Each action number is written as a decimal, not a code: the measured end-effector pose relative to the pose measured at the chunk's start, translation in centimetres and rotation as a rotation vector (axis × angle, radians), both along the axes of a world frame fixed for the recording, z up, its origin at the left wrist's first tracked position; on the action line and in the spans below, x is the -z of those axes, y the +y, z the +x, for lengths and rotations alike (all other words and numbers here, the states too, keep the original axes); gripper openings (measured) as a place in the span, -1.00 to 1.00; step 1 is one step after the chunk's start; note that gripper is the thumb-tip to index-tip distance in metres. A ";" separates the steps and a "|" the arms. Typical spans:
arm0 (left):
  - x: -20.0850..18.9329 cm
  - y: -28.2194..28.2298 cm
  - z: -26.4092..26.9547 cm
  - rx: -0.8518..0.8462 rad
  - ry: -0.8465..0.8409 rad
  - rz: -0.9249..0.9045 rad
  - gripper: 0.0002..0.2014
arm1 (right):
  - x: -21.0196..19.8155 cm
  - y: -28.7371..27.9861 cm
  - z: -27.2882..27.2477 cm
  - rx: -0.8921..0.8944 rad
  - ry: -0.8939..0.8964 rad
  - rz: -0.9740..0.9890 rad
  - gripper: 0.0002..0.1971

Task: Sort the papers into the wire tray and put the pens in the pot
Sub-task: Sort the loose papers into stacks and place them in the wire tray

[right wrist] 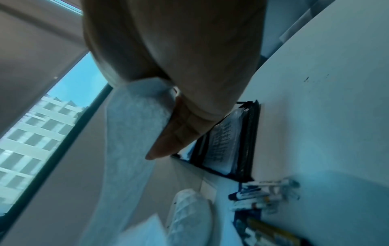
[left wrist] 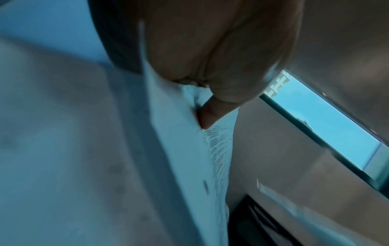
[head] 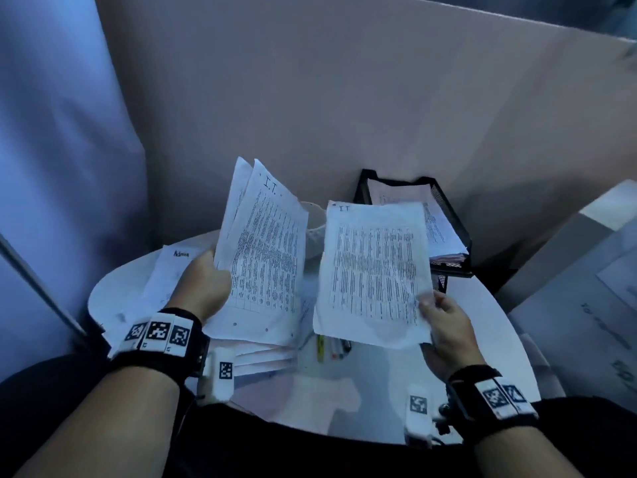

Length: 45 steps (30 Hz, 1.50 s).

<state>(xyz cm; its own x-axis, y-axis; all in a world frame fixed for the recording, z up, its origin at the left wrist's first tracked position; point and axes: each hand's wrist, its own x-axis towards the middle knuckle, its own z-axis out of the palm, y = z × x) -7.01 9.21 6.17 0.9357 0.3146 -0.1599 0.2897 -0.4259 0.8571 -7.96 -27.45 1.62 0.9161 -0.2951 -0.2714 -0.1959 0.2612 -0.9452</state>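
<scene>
My left hand [head: 206,281] grips a tilted sheaf of printed papers [head: 265,250] by its left edge, above the white round table [head: 482,326]. In the left wrist view a finger [left wrist: 212,113] presses into those sheets [left wrist: 189,149]. My right hand [head: 444,322] pinches one printed sheet marked "IT" [head: 375,270] at its lower right corner; the right wrist view shows the thumb [right wrist: 181,131] on that sheet [right wrist: 130,133]. The black wire tray [head: 451,222] at the back right holds a stack of papers. Pens [head: 331,346] lie on the table under the held sheet. A white pot [head: 315,229] stands mostly hidden behind the papers.
More loose papers [head: 172,277] lie spread on the table's left side and under my left wrist. A beige partition [head: 344,98] rises right behind the table. Flat boxes [head: 586,298] stand to the right. The wire tray [right wrist: 250,141] and pens [right wrist: 269,194] also show in the right wrist view.
</scene>
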 end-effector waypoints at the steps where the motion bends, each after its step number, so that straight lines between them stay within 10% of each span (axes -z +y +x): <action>1: 0.2 -0.8 -0.3 0.018 -0.003 -0.035 -0.72 | -0.3 0.5 -0.2 -0.005 -0.019 0.030 -0.85; 14: 1.8 -7.3 -3.3 0.093 -0.033 -0.410 -0.75 | 3.4 4.5 -2.7 -0.228 0.123 -0.173 -0.58; 19: 2.4 -8.2 -3.6 0.223 -0.181 -0.334 -0.18 | 2.4 5.3 -2.9 -0.209 0.032 -0.295 -0.75; 25: 2.8 -8.2 -2.6 0.123 -0.186 -0.236 -0.93 | 1.8 5.5 -2.8 -0.111 -0.180 -0.365 -0.74; 45: 3.5 -7.1 -1.9 0.248 -0.248 -0.580 -0.54 | 1.4 6.1 -3.9 -0.008 -0.368 -0.143 -0.83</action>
